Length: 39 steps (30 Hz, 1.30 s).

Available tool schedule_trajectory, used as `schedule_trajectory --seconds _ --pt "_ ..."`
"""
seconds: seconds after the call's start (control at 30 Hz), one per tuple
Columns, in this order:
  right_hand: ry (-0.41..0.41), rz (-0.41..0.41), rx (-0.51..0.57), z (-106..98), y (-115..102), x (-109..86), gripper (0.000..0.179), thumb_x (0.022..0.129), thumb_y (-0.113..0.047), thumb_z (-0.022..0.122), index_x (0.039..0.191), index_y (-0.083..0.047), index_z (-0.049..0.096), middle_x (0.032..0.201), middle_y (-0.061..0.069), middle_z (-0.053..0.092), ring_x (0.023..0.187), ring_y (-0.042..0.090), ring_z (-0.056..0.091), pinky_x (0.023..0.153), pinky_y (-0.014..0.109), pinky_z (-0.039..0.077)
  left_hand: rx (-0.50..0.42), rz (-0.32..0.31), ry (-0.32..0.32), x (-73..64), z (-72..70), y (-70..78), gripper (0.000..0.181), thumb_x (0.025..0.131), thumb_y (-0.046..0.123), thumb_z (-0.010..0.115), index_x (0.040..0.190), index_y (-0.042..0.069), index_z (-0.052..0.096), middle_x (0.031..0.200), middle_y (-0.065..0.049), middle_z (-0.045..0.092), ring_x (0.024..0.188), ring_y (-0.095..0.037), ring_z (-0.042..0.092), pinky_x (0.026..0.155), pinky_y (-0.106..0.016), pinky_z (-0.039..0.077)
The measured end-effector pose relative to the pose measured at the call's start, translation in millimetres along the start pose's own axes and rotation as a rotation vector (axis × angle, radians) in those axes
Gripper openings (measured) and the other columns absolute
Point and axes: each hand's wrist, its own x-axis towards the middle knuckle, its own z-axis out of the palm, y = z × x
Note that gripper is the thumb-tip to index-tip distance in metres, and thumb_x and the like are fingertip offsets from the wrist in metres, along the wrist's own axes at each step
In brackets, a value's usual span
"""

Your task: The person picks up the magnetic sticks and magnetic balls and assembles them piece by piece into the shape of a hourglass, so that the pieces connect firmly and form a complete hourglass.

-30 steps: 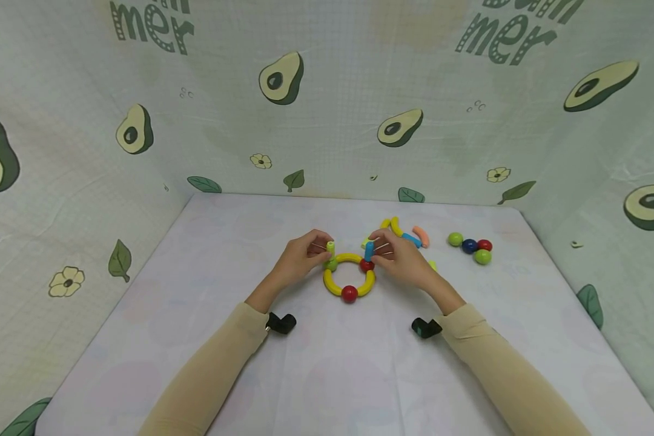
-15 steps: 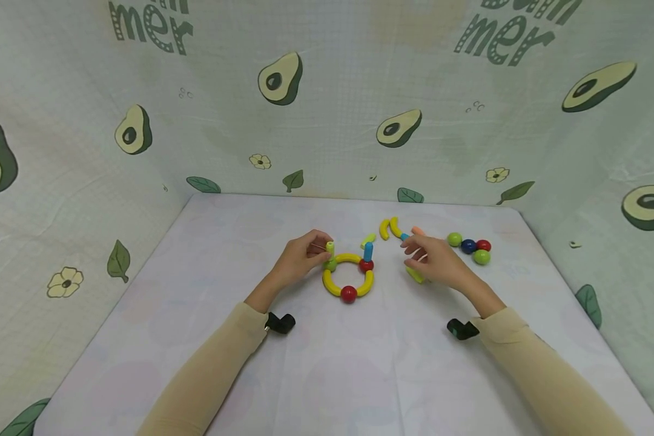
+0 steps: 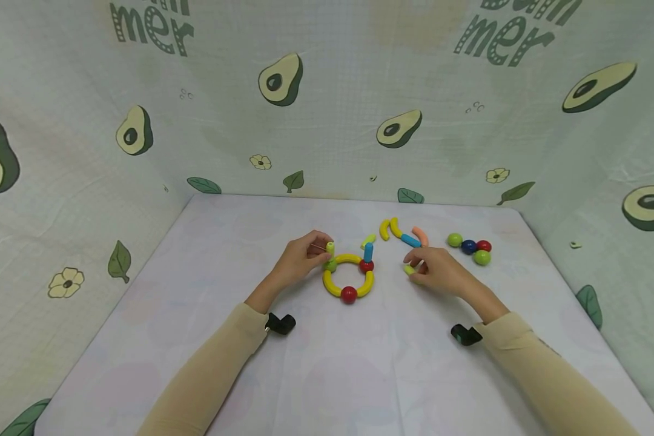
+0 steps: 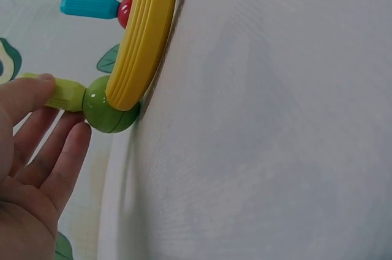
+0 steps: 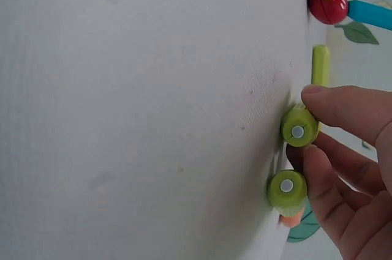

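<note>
My left hand (image 3: 305, 257) pinches a light-green magnetic rod (image 4: 66, 95) that stands upright on a green ball (image 4: 110, 106). This ball belongs to a ring of curved yellow rods (image 3: 332, 284), together with a red ball (image 3: 349, 295) at the front. On the ring's right side, a blue rod (image 3: 368, 252) stands up from another red ball (image 3: 366, 266). To the right of the ring, my right hand (image 3: 438, 269) pinches a light-green rod (image 5: 297, 126) between thumb and fingers, low over the table. A second light-green rod (image 5: 286, 189) lies beside those fingers.
Behind the ring lie a light-green rod (image 3: 368, 240), curved yellow rods (image 3: 384, 230), a blue rod (image 3: 411, 240) and an orange curved rod (image 3: 421, 235). Several balls (image 3: 469, 246) sit together farther right. A printed cloth wall (image 3: 338, 169) borders the white table (image 3: 338, 375).
My right hand has let go of the upright blue rod, moved right and taken hold of a light-green rod. My left hand has stayed on its rod.
</note>
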Motion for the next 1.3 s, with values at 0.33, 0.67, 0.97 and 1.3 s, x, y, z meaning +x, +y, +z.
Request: schedule_trajectory --seconds 0.33,0.67,0.97,1.3 --pt "-0.067 -0.006 -0.007 -0.9 -8.2 1.1 0.029 0.093 -0.009 0.083 0.120 -0.005 0.075 0.098 0.004 0.073 0.083 0.016 0.063 0.079 0.035 0.059 0.003 0.004 0.000 0.4 0.5 -3.2 0.030 0.101 0.013 0.075 0.128 0.019 0.064 0.120 -0.001 0.071 0.112 -0.019 0.072 0.098 -0.033 0.060" --pt "-0.006 -0.068 0.073 3.5 -16.5 1.9 0.030 0.097 -0.006 0.076 0.126 -0.004 0.073 0.110 0.007 0.075 0.094 0.021 0.071 0.087 0.044 0.063 -0.004 -0.010 0.001 0.1 1.4 -3.7 0.030 0.101 0.014 0.075 0.128 0.020 0.064 0.120 -0.001 0.071 0.112 -0.019 0.071 0.099 -0.033 0.059" --pt "0.099 -0.095 0.278 14.4 -50.3 4.3 0.031 0.098 -0.009 0.077 0.128 -0.008 0.070 0.121 0.008 0.073 0.105 0.027 0.074 0.091 0.043 0.063 -0.004 -0.010 -0.001 -0.1 1.1 -2.4 0.030 0.101 0.015 0.075 0.128 0.020 0.064 0.120 -0.001 0.071 0.111 -0.018 0.072 0.098 -0.033 0.060" --pt "0.145 -0.137 0.464 34.7 -85.0 6.4 0.030 0.097 -0.006 0.078 0.125 -0.009 0.067 0.117 0.006 0.074 0.108 0.025 0.073 0.093 0.039 0.063 -0.030 -0.001 -0.004 -0.4 -0.1 -3.2 0.030 0.101 0.015 0.076 0.128 0.021 0.065 0.121 0.000 0.072 0.112 -0.018 0.072 0.099 -0.034 0.059"
